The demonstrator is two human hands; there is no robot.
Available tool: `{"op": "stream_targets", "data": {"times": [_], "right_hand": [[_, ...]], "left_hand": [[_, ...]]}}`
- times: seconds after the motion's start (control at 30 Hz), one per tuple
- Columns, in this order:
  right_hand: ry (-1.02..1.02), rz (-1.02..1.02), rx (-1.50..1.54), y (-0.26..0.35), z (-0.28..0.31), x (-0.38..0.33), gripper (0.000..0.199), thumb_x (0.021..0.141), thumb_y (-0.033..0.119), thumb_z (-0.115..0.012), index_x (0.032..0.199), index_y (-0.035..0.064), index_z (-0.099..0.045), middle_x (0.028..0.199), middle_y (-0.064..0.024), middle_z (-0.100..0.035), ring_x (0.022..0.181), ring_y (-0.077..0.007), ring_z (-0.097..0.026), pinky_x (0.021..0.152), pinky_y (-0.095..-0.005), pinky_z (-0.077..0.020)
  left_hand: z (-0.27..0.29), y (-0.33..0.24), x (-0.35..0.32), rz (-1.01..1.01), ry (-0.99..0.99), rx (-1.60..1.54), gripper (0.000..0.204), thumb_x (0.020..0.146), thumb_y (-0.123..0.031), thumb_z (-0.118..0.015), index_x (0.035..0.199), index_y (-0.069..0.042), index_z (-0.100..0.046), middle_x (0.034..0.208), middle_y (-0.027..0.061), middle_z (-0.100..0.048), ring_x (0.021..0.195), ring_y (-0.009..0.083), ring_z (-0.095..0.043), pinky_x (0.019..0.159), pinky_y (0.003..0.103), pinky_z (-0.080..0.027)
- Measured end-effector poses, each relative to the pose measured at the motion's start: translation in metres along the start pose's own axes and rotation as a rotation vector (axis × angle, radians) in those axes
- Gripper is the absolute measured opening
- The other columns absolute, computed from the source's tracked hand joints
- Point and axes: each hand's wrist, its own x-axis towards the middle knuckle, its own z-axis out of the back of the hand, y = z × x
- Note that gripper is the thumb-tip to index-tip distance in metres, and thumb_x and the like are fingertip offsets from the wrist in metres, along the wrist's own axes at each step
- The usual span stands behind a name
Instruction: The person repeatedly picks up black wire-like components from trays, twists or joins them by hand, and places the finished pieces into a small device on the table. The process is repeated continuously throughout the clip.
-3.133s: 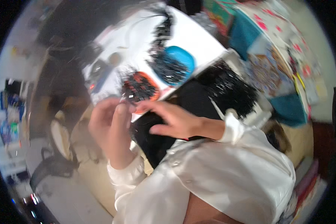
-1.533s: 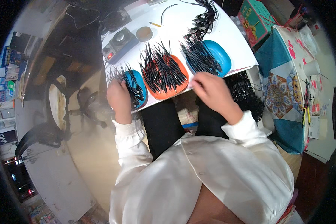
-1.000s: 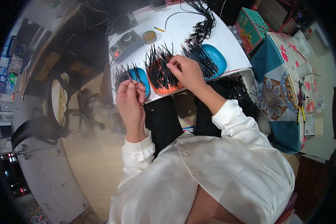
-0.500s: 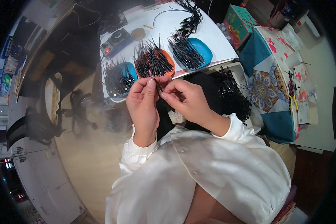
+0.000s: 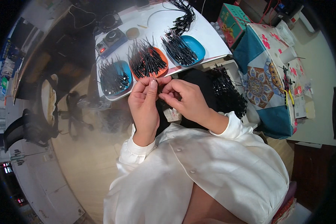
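Both hands are together in front of my body, just below the near edge of the white table. My left hand (image 5: pixel 143 110) is closed in a pinch on a thin black cable (image 5: pixel 159 89), mostly hidden by the fingers. My right hand (image 5: pixel 192 100) is closed too, thumb and index fingertip together at the cable's lower part. Beyond the hands stand an orange tray (image 5: pixel 165 56), a blue tray (image 5: pixel 130 71) at its left and another blue tray (image 5: pixel 199 48) at its right, all bearing many short black cables (image 5: pixel 145 61) with connector ends.
Behind the trays sits a grey device (image 5: pixel 112 41) with a red light. A bundle of black cables (image 5: pixel 183 18) lies at the table's back. More black cables (image 5: pixel 227 89) fill a pale bin right of my lap. Yellow-handled pliers (image 5: pixel 289 98) rest on the patterned cloth (image 5: pixel 276 123).
My hands stay close together, with the right fingertips slightly nearer the left hand. Less of the cable shows between them. The whole view has shifted slightly, moving the table left and up.
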Motion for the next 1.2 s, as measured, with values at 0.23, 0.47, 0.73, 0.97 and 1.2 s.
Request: {"op": "stream_targets", "data": {"times": [0.23, 0.47, 0.73, 0.97, 1.2], "right_hand": [[0.216, -0.214, 0.170, 0.003, 0.031, 0.010, 0.017, 0.080, 0.015, -0.075, 0.079, 0.0015, -0.064, 0.066, -0.0025, -0.061, 0.058, -0.0073, -0.055, 0.055, -0.0236, -0.0439], [0.216, -0.191, 0.575, -0.009, 0.037, 0.041, 0.014, 0.087, 0.010, -0.069, 0.095, -0.0015, -0.067, 0.081, -0.0007, -0.064, 0.073, -0.0054, -0.057, 0.068, -0.0210, -0.0477], [0.172, -0.234, 0.482, -0.003, 0.030, 0.036, 0.013, 0.084, 0.010, -0.071, 0.089, -0.0008, -0.065, 0.075, -0.0003, -0.062, 0.067, -0.0036, -0.055, 0.060, -0.0199, -0.0458], [0.026, -0.040, 0.137, 0.011, 0.022, 0.018, 0.010, 0.083, 0.005, -0.068, 0.081, 0.0001, -0.059, 0.075, 0.0008, -0.056, 0.063, -0.0048, -0.054, 0.056, -0.0189, -0.0439], [0.058, -0.183, 0.541, 0.003, 0.022, 0.022, 0.010, 0.085, 0.006, -0.068, 0.092, -0.0009, -0.065, 0.078, 0.0003, -0.061, 0.071, -0.0035, -0.055, 0.064, -0.0186, -0.0460]], "left_hand": [[0.005, -0.001, 0.001, 0.044, 0.033, -0.082, 0.014, 0.099, -0.012, -0.050, 0.100, 0.000, -0.054, 0.085, 0.0087, -0.062, 0.069, 0.0134, -0.057, 0.063, 0.023, -0.047], [0.007, -0.004, -0.003, 0.210, 0.136, -0.161, 0.014, 0.098, -0.012, -0.051, 0.096, 0.001, -0.055, 0.071, 0.0040, -0.054, 0.054, 0.0051, -0.038, 0.049, 0.017, -0.029], [0.007, -0.003, -0.004, 0.202, 0.133, -0.075, 0.015, 0.098, -0.012, -0.053, 0.097, 0.002, -0.058, 0.076, 0.0081, -0.062, 0.057, 0.0055, -0.045, 0.051, 0.017, -0.033], [0.009, 0.006, -0.004, 0.067, 0.074, 0.106, 0.014, 0.097, -0.010, -0.054, 0.097, 0.002, -0.059, 0.077, 0.0073, -0.064, 0.060, 0.0055, -0.047, 0.053, 0.017, -0.034], [0.014, 0.000, -0.005, 0.258, 0.145, -0.216, 0.013, 0.097, -0.011, -0.054, 0.095, 0.002, -0.057, 0.074, 0.0058, -0.059, 0.057, 0.0062, -0.043, 0.052, 0.018, -0.034]]}}
